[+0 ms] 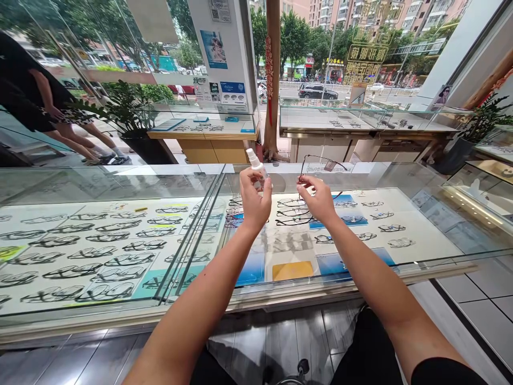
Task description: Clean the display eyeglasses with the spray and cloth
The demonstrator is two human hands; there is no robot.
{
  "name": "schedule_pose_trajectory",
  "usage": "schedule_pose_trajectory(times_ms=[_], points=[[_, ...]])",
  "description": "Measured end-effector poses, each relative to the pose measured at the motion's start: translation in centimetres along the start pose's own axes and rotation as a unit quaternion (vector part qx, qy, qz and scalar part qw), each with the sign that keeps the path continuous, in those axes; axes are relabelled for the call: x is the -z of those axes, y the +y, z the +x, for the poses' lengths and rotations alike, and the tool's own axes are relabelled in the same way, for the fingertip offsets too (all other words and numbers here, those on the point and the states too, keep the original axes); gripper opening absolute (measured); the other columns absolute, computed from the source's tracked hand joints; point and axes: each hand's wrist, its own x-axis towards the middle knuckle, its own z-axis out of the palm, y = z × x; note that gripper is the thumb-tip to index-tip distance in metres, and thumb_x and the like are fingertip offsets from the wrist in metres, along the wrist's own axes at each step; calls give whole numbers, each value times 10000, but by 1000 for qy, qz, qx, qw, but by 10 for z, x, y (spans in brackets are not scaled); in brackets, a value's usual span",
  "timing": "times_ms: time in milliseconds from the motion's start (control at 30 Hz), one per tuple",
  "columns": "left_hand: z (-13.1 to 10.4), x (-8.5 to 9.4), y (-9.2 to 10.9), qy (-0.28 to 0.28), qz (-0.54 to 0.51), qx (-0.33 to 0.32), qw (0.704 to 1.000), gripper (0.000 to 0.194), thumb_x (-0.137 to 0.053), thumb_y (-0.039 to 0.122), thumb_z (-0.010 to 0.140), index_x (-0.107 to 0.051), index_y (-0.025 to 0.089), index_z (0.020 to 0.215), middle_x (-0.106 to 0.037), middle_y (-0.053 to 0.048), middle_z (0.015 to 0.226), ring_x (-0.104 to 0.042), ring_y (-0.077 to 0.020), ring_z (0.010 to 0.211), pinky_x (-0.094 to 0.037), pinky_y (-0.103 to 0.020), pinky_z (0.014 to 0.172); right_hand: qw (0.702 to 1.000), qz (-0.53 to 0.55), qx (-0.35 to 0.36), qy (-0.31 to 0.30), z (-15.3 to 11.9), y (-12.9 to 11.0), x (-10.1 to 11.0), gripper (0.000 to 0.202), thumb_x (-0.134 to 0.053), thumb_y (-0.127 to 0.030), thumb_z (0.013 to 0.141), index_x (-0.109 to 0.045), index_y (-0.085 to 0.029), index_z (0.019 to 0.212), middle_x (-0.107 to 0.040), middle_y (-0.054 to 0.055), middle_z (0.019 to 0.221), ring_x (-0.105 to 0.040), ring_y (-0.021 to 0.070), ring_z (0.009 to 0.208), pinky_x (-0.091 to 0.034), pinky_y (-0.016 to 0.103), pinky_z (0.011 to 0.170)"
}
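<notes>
My left hand [255, 199] is wrapped round a small white spray bottle [254, 159], its nozzle pointing up and slightly left. In my right hand [316, 197] is a pair of thin dark-framed glasses [329, 166], pinched at one side, with the frame raised above the counter and a small tag or sticker on a lens. Both hands are above the glass display counter [280, 294], a short gap apart. Under the glass, below my hands, lie rows of eyeglasses [294, 213].
More eyeglasses [116, 243] fill the case at the left. An orange-yellow cloth or card [292, 270] lies inside the case. Another person [44, 96] stands at the upper left near a potted plant [128, 107]. A wooden post [271, 80] rises behind the counter.
</notes>
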Motion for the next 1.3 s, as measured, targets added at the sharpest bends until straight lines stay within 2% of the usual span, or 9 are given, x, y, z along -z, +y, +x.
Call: schedule_pose_trajectory(times_ms=[133, 233, 400, 500, 600, 733, 900, 1100, 1300], points=[[4, -3, -3, -97, -113, 116, 982, 597, -793, 407, 861, -442, 317, 1336, -608, -99, 1332, -744, -218, 1023, -599, -277, 632, 999, 43, -23, -8, 1, 0, -1, 368, -697, -512, 971, -818, -246, 1195, -877, 95, 1181, -777, 304, 1088, -581, 503, 1014], [7, -4, 0, -184, -157, 219, 945, 572, -725, 345, 775, -511, 304, 1303, -690, -62, 1170, -745, -210, 910, -547, -247, 550, 996, 74, -45, -23, 2, -2, 1, 410, -709, -561, 970, -826, -244, 1203, -882, 98, 1171, -783, 298, 1052, -583, 473, 953], [11, 0, 5, -232, -264, 321, 880, 490, -673, 273, 678, -559, 293, 1154, -693, -7, 923, -729, -234, 899, -629, -366, 699, 990, 116, -51, -64, 4, -9, 6, 447, -734, -634, 962, -849, -243, 1146, -892, 92, 1139, -776, 285, 1048, -590, 445, 912], [13, 5, 8, -239, -336, 342, 845, 306, -706, 480, 793, -632, 256, 988, -654, -37, 844, -696, -245, 830, -613, -395, 702, 979, 168, -61, -99, 4, -11, 6, 477, -763, -665, 943, -851, -235, 1128, -892, 95, 1104, -787, 289, 1053, -590, 441, 906], [16, 10, 13, -236, -386, 372, 811, 592, -618, 818, 891, -595, 234, 795, -597, -51, 756, -636, -222, 724, -546, -345, 610, 965, 215, -67, -133, 3, -11, 4, 525, -804, -704, 909, -854, -222, 1112, -889, 102, 1079, -794, 293, 1068, -593, 440, 932], [19, 12, 21, -237, -417, 406, 778, 751, -489, 925, 941, -504, 229, 659, -493, -24, 643, -548, -186, 632, -493, -306, 554, 957, 236, -62, -159, 2, -11, 3, 556, -827, -730, 893, -865, -215, 1099, -881, 104, 1066, -785, 286, 1082, -591, 432, 968], [19, 11, 23, -267, -378, 380, 801, 839, -353, 975, 930, -472, 230, 563, -391, -7, 571, -453, -167, 557, -422, -293, 496, 948, 245, -59, -192, 2, -13, 5, 558, -814, -748, 905, -870, -226, 1094, -874, 94, 1045, -779, 280, 1067, -586, 436, 983], [12, 4, 13, -269, -229, 316, 881, 793, -581, 984, 776, -529, 216, 585, -470, -19, 591, -431, -134, 543, -399, -264, 496, 930, 270, -46, -244, 2, -24, 8, 493, -801, -712, 943, -894, -242, 1062, -872, 80, 1053, -787, 273, 1060, -593, 439, 1013], [9, 1, 12, -279, -201, 310, 886, 721, -629, 937, 760, -528, 229, 674, -519, -12, 607, -445, -132, 548, -415, -258, 486, 916, 287, -47, -275, 0, -26, 9, 441, -808, -659, 966, -902, -247, 1093, -871, 75, 1040, -801, 270, 1066, -604, 445, 1041]])
